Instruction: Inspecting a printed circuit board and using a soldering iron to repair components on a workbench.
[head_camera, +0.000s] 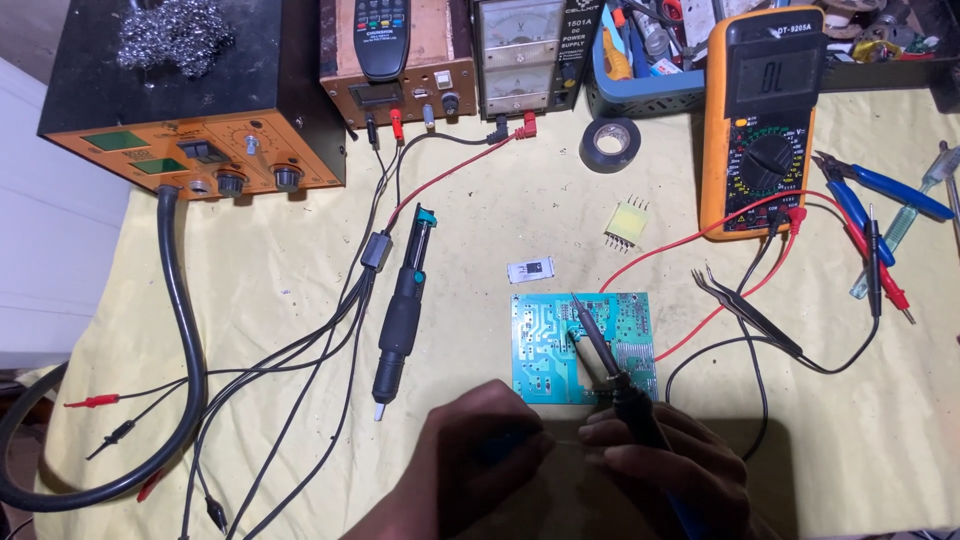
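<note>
A green circuit board (545, 340) lies solder side up on the yellow cloth. My right hand (670, 465) grips a black soldering iron (600, 350) whose tip rests on the board's upper middle. My left hand (475, 450) sits just below the board's lower left corner, fingers curled; a thin wire (565, 440) seems to run from it toward my right hand, but what it pinches is too dark to tell.
A desoldering pump (402, 310) lies left of the board. A small white part (531, 269) and a yellow transformer (627, 224) lie above it. Black tweezers (745, 312), an orange multimeter (762, 120), blue pliers (880, 185), black tape (610, 143) and bench supplies (200, 100) surround the board.
</note>
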